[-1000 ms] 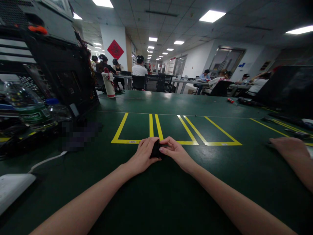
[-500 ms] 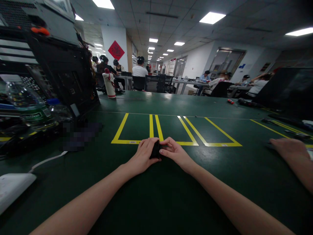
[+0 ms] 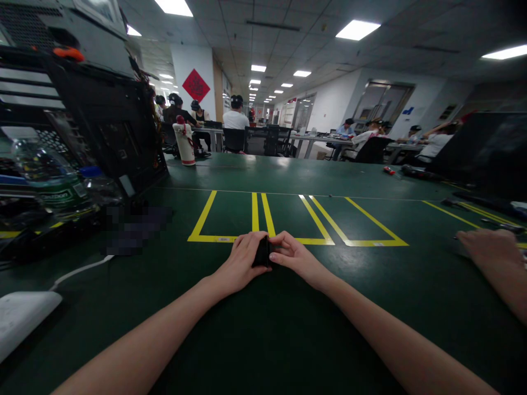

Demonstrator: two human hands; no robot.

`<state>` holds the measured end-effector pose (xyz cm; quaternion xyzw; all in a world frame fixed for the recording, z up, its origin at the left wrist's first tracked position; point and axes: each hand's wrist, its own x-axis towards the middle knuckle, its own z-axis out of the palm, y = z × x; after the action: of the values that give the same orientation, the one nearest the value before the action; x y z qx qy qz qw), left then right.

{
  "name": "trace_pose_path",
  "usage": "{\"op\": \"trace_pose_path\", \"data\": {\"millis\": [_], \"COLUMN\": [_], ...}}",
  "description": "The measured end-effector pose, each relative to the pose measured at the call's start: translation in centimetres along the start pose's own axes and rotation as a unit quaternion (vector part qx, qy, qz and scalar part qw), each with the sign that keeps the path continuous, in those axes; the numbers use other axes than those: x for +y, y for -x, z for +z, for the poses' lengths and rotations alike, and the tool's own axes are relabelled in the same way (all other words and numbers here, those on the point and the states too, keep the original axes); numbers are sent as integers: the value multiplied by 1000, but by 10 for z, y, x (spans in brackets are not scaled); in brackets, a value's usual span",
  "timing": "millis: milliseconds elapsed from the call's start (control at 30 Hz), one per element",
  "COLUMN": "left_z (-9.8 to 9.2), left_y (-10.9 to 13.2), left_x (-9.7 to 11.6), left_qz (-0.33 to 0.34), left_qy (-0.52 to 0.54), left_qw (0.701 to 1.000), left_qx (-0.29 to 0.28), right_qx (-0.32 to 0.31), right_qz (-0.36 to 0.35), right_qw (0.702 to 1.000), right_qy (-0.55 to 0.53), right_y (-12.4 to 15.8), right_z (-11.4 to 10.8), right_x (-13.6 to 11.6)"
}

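Pinched shut from both sides, left hand [image 3: 242, 259] and right hand [image 3: 295, 255] held a small black boxy object [image 3: 262, 253] between them, long axis roughly upright, just on the near side of the yellow tape rectangle [image 3: 209, 238], neither hand nearer.

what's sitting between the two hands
A small black object, gripped from both sides by the left hand and right hand, as the head view shows.

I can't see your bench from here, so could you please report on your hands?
Left hand and right hand both shut on a small black object. Held low at green table, just short of yellow lines. Co-worker's hand far right, well apart.
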<state>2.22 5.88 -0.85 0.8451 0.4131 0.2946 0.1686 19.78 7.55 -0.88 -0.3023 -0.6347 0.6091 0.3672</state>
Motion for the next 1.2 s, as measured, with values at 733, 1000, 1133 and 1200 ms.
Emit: {"op": "trace_pose_path", "data": {"millis": [733, 1000, 1133, 1200], "left_z": [1, 0, 2, 1], "left_y": [-1, 0, -1, -1], "left_x": [0, -1, -2, -2], "left_qz": [5, 9, 15, 17], "left_qy": [1, 1, -9, -9], "left_qw": [1000, 1000, 1000, 1000], "left_qx": [11, 8, 17, 13], "right_qx": [33, -10, 31, 46], "right_qz": [0, 4, -1, -3], "right_qw": [999, 1000, 999, 999], "right_qy": [11, -7, 16, 24], "right_y": [1, 2, 1, 0], "right_z": [4, 1, 2, 3], "right_x": [-2, -2, -1, 0]}}
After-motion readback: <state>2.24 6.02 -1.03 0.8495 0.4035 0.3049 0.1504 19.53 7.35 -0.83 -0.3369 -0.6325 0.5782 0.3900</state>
